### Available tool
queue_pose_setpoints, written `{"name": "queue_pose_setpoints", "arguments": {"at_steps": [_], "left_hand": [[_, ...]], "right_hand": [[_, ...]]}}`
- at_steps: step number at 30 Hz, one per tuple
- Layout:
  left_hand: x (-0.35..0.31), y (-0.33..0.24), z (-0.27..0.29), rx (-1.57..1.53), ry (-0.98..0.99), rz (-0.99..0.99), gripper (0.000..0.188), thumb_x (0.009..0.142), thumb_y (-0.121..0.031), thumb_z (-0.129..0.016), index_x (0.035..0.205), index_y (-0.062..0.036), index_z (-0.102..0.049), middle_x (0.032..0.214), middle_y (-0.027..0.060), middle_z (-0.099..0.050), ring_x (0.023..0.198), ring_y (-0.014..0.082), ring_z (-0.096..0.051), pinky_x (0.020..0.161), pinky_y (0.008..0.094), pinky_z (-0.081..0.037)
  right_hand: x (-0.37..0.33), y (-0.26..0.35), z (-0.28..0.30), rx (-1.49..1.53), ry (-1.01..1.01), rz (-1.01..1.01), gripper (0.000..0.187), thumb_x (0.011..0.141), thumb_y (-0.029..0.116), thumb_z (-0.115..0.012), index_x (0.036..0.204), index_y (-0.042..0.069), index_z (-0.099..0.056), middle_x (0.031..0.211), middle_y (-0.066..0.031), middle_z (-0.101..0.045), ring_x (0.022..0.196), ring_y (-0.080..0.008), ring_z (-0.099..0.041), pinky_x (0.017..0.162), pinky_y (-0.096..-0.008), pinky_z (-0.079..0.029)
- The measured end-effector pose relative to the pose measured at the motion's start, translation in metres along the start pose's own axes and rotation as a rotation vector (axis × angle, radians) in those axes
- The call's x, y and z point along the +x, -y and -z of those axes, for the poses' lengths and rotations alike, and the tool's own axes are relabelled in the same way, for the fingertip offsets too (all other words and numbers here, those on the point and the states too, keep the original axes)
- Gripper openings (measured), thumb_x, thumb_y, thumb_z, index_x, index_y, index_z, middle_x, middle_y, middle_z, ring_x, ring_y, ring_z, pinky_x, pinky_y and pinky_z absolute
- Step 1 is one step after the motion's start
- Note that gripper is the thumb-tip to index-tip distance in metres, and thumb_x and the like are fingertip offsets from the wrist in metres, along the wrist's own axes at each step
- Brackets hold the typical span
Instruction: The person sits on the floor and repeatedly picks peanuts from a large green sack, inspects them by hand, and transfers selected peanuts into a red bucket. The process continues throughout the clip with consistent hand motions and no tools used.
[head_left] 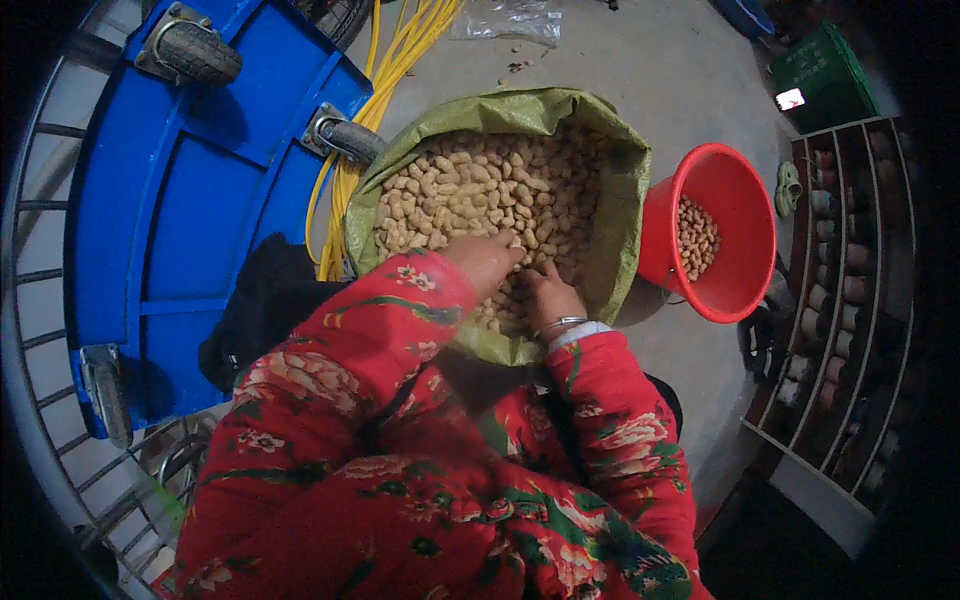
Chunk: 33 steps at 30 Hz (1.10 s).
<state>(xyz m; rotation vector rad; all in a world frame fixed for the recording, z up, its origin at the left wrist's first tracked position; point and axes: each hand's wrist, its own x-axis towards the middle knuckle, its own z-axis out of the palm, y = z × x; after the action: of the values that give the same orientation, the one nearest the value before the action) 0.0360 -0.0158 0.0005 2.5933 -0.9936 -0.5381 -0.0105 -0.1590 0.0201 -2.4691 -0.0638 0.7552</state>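
A green woven sack (628,215) with its rim rolled outward is filled with unshelled peanuts (470,190). Both of my hands are inside its near part, just above the nuts and close together. My left hand (485,262) reaches in from the left with its fingers curled. My right hand (553,300), with a silver bracelet (562,323) at the wrist, has its thumb and fingers drawn together facing the left. Whatever the fingertips hold is too small or hidden to make out. To the right of the sack, a red bucket (655,225) contains a layer of small brownish nuts (697,238).
On the left leans a blue wheeled platform (210,200) beside yellow cable (400,70). A wooden rack (835,300) with several rolled items stands at right, near green slippers (788,190) and a green box (820,75). A clear plastic bag (510,22) lies on the floor ahead.
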Motion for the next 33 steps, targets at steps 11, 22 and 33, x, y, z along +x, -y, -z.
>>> {"name": "queue_pose_setpoints", "arguments": {"at_steps": [11,22,33], "left_hand": [[0.006,-0.004,-0.010,0.091,0.040,0.031,0.030,0.071,-0.014,-0.044,0.100,-0.0193,-0.049,0.089,0.0154,-0.045,0.064,0.0281,-0.057,0.054,0.0363,-0.046],[-0.002,0.003,-0.008,0.076,0.007,0.011,0.029,0.071,-0.010,-0.045,0.098,-0.0159,-0.049,0.087,0.0150,-0.046,0.062,0.0279,-0.056,0.053,0.0372,-0.045],[-0.017,0.022,0.018,-0.321,-0.238,0.279,0.013,0.068,-0.007,-0.052,0.081,-0.0053,-0.054,0.080,0.0154,-0.051,0.072,0.0304,-0.052,0.062,0.0378,-0.041]], "right_hand": [[-0.001,0.002,-0.001,-0.130,0.096,-0.028,0.033,0.068,0.015,-0.053,0.100,0.009,-0.046,0.109,-0.0200,-0.036,0.081,-0.0357,-0.053,0.072,-0.0402,-0.043],[0.004,0.014,0.005,-0.205,0.146,-0.100,0.034,0.068,0.010,-0.048,0.101,0.007,-0.043,0.107,-0.0199,-0.041,0.087,-0.0356,-0.050,0.075,-0.0404,-0.042],[-0.004,0.016,0.015,1.285,-0.137,-0.165,0.020,0.080,0.027,-0.047,0.080,0.008,-0.050,0.065,-0.0030,-0.052,0.042,-0.0098,-0.043,0.035,-0.0210,-0.032]]}}
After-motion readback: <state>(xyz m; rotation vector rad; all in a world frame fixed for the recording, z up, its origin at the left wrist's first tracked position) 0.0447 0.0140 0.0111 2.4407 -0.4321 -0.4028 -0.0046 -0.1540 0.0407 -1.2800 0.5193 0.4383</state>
